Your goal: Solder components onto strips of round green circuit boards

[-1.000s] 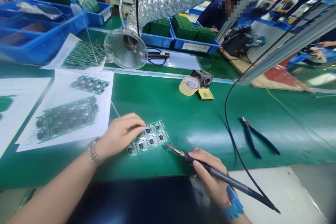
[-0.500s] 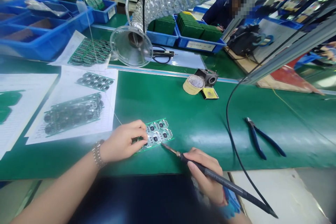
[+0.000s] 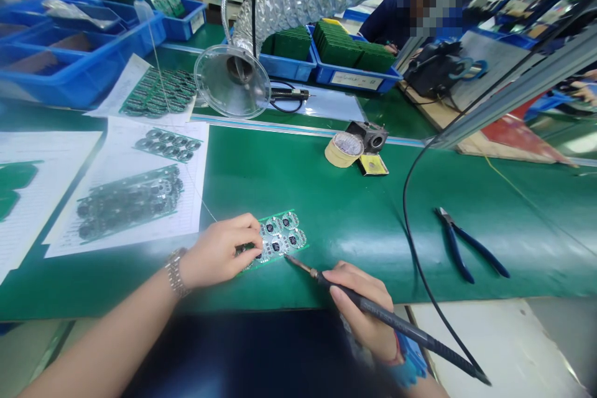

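A green circuit board panel (image 3: 293,238) with round sections and black chips lies on the green bench. My left hand (image 3: 226,249) rests over its left end, fingers pinched together. A thin solder wire (image 3: 205,205) comes down from above and runs into this hand; the fingertips' grip on it is partly hidden. In my right hand (image 3: 366,308) is a black soldering iron (image 3: 405,326), held like a pen. Its tip touches or nearly touches the board's lower edge, just right of my left fingers.
Cutting pliers (image 3: 452,236) lie to the right, beyond the iron's cable (image 3: 410,217). A soldering iron stand (image 3: 370,137) and round tub (image 3: 344,150) sit ahead. A clear fume hood (image 3: 209,90) hangs at the back. More boards (image 3: 133,199) lie on paper at left.
The iron and my right hand have shifted slightly left, the tip moving a little along the board's lower edge. My left hand and the board stay in place.
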`<action>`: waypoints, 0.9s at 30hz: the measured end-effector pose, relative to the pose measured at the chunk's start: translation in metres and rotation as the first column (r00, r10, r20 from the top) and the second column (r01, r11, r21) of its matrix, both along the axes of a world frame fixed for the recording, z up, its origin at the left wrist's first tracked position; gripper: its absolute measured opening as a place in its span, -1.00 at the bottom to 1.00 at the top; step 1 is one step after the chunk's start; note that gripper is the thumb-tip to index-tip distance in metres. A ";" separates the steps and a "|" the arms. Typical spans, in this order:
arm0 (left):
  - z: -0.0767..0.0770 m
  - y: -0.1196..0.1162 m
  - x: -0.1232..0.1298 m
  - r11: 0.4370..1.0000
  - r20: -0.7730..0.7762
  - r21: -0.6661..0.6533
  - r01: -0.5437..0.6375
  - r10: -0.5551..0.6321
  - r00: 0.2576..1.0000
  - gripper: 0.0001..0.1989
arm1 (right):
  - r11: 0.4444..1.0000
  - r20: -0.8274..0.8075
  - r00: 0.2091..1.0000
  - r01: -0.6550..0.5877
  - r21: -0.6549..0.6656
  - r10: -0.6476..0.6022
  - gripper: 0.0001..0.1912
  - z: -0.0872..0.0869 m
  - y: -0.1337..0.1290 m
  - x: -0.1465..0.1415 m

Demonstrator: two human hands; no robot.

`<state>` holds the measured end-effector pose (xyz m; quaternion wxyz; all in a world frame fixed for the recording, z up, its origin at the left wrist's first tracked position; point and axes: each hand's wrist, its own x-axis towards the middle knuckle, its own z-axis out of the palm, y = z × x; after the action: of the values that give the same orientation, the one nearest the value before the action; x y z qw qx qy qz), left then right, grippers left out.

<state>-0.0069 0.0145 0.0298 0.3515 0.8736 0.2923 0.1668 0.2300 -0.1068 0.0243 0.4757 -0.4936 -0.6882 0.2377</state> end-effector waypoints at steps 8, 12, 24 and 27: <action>-0.001 0.000 0.002 1.000 -0.010 0.021 0.005 -0.005 1.000 -0.89 | 1.000 -0.010 1.000 -0.001 -0.026 0.000 -0.79 -0.002 -0.001 0.000; -0.003 0.000 0.005 0.998 -0.019 0.054 0.017 -0.016 1.000 -0.88 | 1.000 -0.004 1.000 0.001 -0.026 -0.001 -0.80 -0.001 -0.001 0.000; 0.000 0.001 0.000 0.998 0.014 0.069 -0.004 0.003 1.000 -0.87 | 1.000 -0.024 0.999 0.023 0.001 -0.023 -0.80 -0.001 -0.001 0.002; 0.000 0.000 0.001 0.996 -0.005 0.090 0.017 -0.016 1.000 -0.87 | 1.000 0.017 1.000 0.004 -0.010 -0.004 -0.80 0.000 0.000 0.001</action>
<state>-0.0062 0.0142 0.0298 0.3126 0.8912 0.2781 0.1751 0.2307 -0.1063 0.0245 0.4678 -0.4993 -0.6902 0.2357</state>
